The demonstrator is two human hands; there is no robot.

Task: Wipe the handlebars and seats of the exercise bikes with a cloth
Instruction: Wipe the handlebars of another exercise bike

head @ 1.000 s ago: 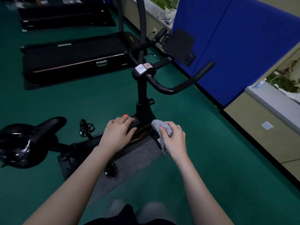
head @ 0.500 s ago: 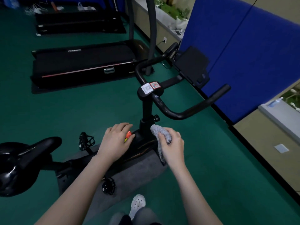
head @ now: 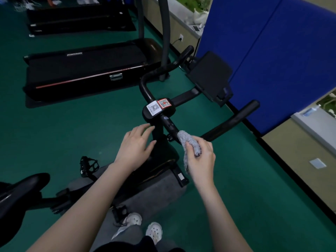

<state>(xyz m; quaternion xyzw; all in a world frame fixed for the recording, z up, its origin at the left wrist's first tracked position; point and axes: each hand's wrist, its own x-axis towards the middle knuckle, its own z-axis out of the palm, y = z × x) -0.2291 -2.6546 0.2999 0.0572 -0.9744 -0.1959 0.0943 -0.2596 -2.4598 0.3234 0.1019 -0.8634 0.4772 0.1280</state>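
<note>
1. Shoes at the bottom edge, standing by the bike's grey mat.
2. Seat at lower left, cut off by the frame edge; can't tell if it's clean.
3. Left hand is relaxed, fingers straight, holding nothing. It sits over the post; contact unclear.
4. Right hand grasps the cloth, bunched, tail hanging below the fist. The top of the cloth touches the bar at its near bend.
5. Risk: bunched cloth covers little of the bar, so a pass could miss the underside. Loose tail could catch on the knob just beside it.
6. Risk: a wipe toward the hub could rub the stickers and lift an edge.
7. Tablet holder hides part of the far bar. Far grip is dark, hard to read.
8. Treadmill beyond; items at the top left too small to identify.
</note>
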